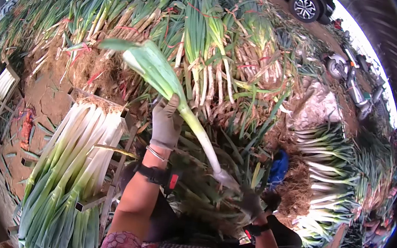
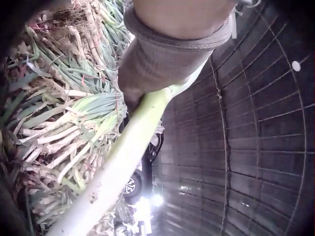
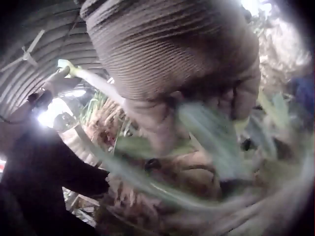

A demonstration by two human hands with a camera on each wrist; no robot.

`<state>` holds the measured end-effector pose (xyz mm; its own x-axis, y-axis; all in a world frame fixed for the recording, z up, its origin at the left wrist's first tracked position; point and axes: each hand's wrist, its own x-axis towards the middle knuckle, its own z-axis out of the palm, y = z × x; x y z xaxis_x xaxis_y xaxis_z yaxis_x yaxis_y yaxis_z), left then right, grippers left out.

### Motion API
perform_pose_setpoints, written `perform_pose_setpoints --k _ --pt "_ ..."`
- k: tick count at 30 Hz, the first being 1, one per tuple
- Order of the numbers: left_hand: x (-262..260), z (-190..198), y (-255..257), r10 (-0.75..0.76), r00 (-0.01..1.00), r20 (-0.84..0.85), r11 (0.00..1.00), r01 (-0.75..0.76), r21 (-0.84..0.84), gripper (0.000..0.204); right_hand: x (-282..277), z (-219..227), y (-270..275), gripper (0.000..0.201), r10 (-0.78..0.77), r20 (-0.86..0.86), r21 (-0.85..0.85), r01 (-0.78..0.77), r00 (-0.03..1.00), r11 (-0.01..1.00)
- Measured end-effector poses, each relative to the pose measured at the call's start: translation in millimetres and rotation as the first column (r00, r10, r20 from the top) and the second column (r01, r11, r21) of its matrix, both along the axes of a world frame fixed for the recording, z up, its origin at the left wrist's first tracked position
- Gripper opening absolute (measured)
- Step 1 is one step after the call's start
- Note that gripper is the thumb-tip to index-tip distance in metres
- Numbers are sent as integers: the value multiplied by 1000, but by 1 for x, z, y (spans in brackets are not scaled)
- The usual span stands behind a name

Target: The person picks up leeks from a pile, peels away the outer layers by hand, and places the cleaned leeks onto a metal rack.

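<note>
A large leek [image 1: 198,128] slants across the head view, green leaves at upper left and root end at lower right. The gloved left hand [image 1: 166,122] grips it where the leaves meet the stalk; the left wrist view shows the glove [image 2: 157,64] around the pale stalk [image 2: 123,142]. Close by the root end is the gloved right hand [image 1: 251,204], blurred. In the right wrist view the right hand [image 3: 182,64] has curled fingers with a blurred green leaf [image 3: 214,137] between them. Whether it also touches the root end is hidden.
A metal rack [image 1: 127,165] at left holds trimmed leeks [image 1: 73,142]. Piled leeks with red ties [image 1: 203,34] spread ahead. A row of leeks [image 1: 327,176] lies at right, near a blue object [image 1: 279,168]. Loose leaves cover the ground between the hands. A car and a motorbike stand behind.
</note>
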<state>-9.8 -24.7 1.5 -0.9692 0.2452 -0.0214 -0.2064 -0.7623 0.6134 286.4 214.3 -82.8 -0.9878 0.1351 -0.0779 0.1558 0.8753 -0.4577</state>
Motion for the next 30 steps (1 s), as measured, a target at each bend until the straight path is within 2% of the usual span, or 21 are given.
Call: perform_pose_setpoints --k 1,2,4,5,6,7,8,9,10,12,14,16,17,18,19,20,22,23,27,29,30 --pt "4 -4 3 -15 1000 3 1000 15 -4 27 -25 45 -15 68 -138 59 -253 148 989 956" --pt "9 -6 8 -75 997 -29 997 75 -5 28 -43 56 -24 75 -137 -80 -140 125 987 982" --pt "14 -8 20 -138 987 -80 990 139 -1 30 -83 99 -52 82 -38 -217 -211 -9 975 978" --pt "18 -11 23 -163 980 -113 986 164 -4 32 -101 88 -59 71 57 -385 -119 -111 921 987" --pt "21 -11 24 -186 972 -147 982 186 -10 34 -112 75 -66 71 54 -395 -119 -109 917 987" --pt "30 12 16 -278 955 -108 961 277 -22 32 -123 67 -72 55 -110 -246 -466 -18 963 885" --pt "24 9 1 -291 957 0 931 283 -230 36 -130 62 -74 39 -207 -48 -740 104 977 665" --pt "13 1 -21 -334 912 -236 820 158 -550 35 -136 65 -74 28 -207 -216 -607 34 954 794" --pt "3 -4 -42 -427 801 -420 636 -65 -769 34 -140 66 -72 28 -204 -231 -607 23 951 795" --pt "7 20 -74 -473 876 -99 651 272 -708 29 -138 59 -73 22 -266 -123 -802 62 956 594" --pt "0 4 -89 -507 860 -57 635 327 -700 31 -143 57 -83 18 -242 0 -807 143 970 572" --pt "-21 -29 -102 -630 716 301 -24 369 -929 33 -156 17 -85 28 -219 -248 -587 33 944 809" --pt "-24 -32 -109 -626 721 298 -26 362 -932 33 -163 -50 -75 35 -175 -339 -574 -56 924 817" --pt "-24 -35 -116 -689 660 299 -206 217 -954 32 -156 -54 -74 35 -177 -341 -580 -59 923 813" --pt "-25 -43 -124 -741 589 324 -365 51 -930 33 -147 -55 -74 37 -55 -118 -370 7 992 929" --pt "-28 -52 -132 -739 586 333 -374 54 -926 33 -138 -58 -78 40 13 138 -129 5 990 992" --pt "-43 -78 -148 -714 490 500 -516 115 -849 42 -118 -62 -93 43 9 218 2 -10 976 1000" --pt "-51 -89 -158 -772 434 465 -534 -44 -845 40 -109 -64 -101 47 -3 292 138 -39 956 990" --pt "-78 -120 -187 -766 344 543 -623 -191 -758 36 -116 -121 -104 44 -2 52 278 -13 999 960" --pt "-69 -148 -207 -756 299 582 -654 -303 -693 34 -133 -98 -103 38 -31 346 209 -45 938 977" --pt "-64 -161 -210 -747 278 604 -664 -358 -656 32 -138 -99 -98 38 -25 337 209 -49 941 977"
